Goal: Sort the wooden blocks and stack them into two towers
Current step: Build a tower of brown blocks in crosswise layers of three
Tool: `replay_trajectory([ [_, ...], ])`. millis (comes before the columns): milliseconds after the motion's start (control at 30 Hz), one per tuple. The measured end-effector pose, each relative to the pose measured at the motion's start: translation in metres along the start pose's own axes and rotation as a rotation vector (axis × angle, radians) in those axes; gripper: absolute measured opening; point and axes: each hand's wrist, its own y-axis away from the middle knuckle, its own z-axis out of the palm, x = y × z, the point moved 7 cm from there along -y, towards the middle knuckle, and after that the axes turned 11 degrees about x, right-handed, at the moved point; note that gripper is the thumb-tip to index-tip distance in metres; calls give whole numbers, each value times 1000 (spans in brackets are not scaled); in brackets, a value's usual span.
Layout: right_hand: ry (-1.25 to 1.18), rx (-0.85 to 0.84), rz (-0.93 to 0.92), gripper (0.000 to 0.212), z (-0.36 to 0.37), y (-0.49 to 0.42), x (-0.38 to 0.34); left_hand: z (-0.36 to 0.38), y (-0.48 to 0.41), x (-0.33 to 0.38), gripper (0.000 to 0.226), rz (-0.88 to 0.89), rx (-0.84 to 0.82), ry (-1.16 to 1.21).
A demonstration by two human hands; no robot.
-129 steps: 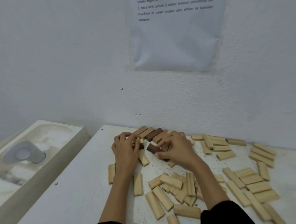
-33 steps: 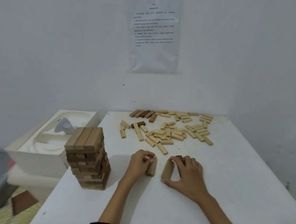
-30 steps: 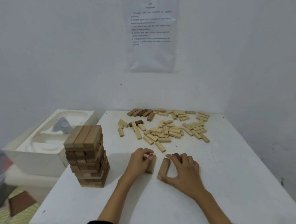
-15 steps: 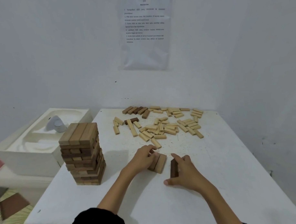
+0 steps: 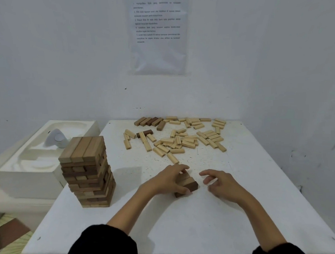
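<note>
A tall tower of brown wooden blocks point(image 5: 88, 171) stands on the left part of the white table point(image 5: 197, 223). Near the table's middle lie three blocks side by side point(image 5: 187, 181), the right one dark brown. My left hand point(image 5: 167, 180) grips this row, thumb at its near end and fingers over its far end. My right hand point(image 5: 220, 183) hovers just right of the row with loosely curled fingers and holds nothing. Several pale loose blocks point(image 5: 181, 141) lie scattered at the far side, with a few brown blocks point(image 5: 150, 121) lined up at the back.
A white foam tray point(image 5: 30, 160) holding a grey object point(image 5: 56, 138) sits left of the table, close to the tower. A printed sheet point(image 5: 158, 31) hangs on the wall behind. A wall closes the right side.
The dark block my right hand held on edge now lies against the two other blocks, forming a row of three. My right hand has let go and drawn back to the right.
</note>
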Motion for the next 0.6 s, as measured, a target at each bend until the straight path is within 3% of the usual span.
replay_trajectory([
  [167,-33,82,-24,42,5,-1,3,-5,-4,4,75,69,-106,-69],
  [333,-82,119,-36,39,7,-3,6,-19,5,14,51,289,240,-146],
  [433,-105,114,-44,35,5,-5,4,-20,14,21,38,359,297,-159],
  [600,-123,123,-48,33,3,-8,4,-10,32,22,35,438,381,-202],
])
